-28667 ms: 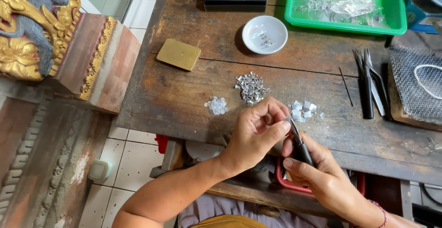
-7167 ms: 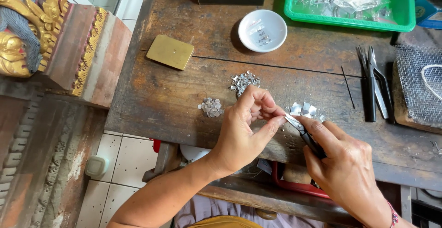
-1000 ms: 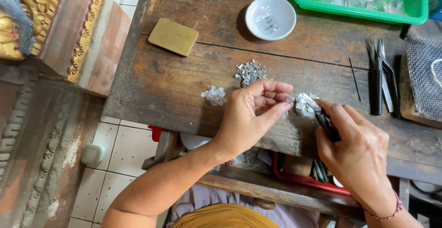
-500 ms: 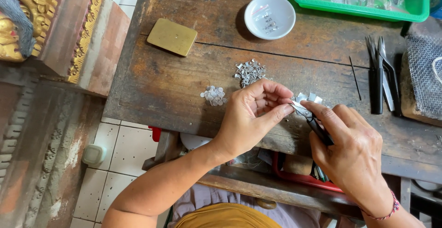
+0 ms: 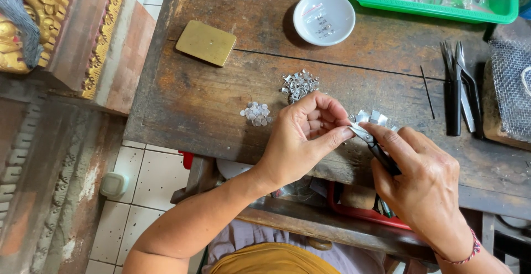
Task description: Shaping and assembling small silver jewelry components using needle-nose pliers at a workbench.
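Over a worn, scratched wooden worktop the left hand pinches its fingertips together on a tiny silver piece, too small to make out. The right hand grips dark-handled pliers whose tip meets those fingertips. Just behind the tip lies a cluster of square silver bits. Beyond the left hand sit a heap of folded silver pieces and, beside it, a pile of small round discs. Farther off stand a white dish, a flat brass block and a green tray. More dark tools lie past the right hand. Below the worktop's edge is pale tiled floor, with a carved gilded block alongside.
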